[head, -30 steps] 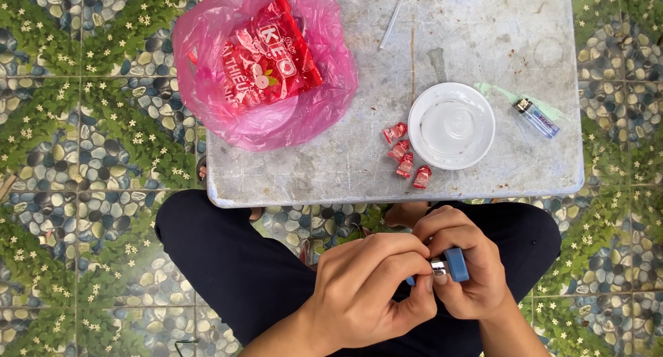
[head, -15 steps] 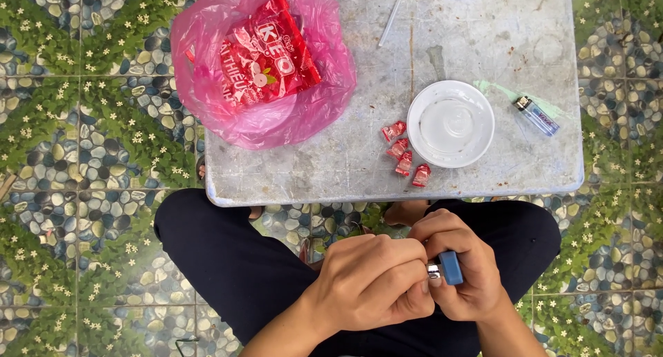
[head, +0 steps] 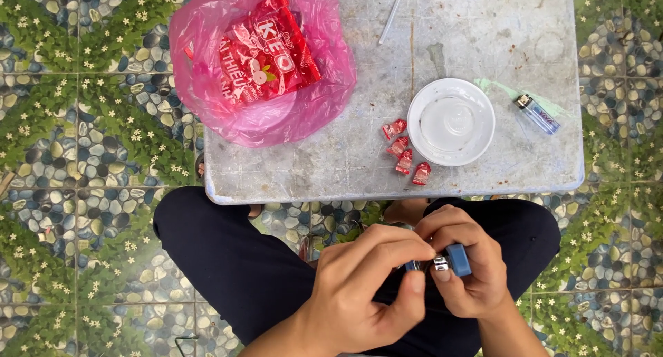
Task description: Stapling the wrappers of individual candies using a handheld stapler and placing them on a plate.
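Over my lap, my right hand [head: 464, 274] grips a small blue lighter [head: 457, 259] with a silver metal top. My left hand [head: 362, 291] closes around the lighter's metal end, thumb and fingers pinching there; what else it holds is hidden. Both hands sit below the near edge of a low grey table [head: 331, 167]. On the table, several red wrapped candies [head: 405, 153] lie beside a white round dish [head: 451, 121].
A pink plastic bag [head: 304, 98] holding a red candy packet [head: 266, 46] rests on the table's left side. A second lighter [head: 536, 114] lies at the right, a thin stick [head: 391, 14] at the back. Pebble-and-flower patterned floor [head: 76, 122] surrounds my dark-trousered legs.
My left hand's fingers have shifted over the lighter's metal end and my hands drifted slightly down. Things on the table have not moved.
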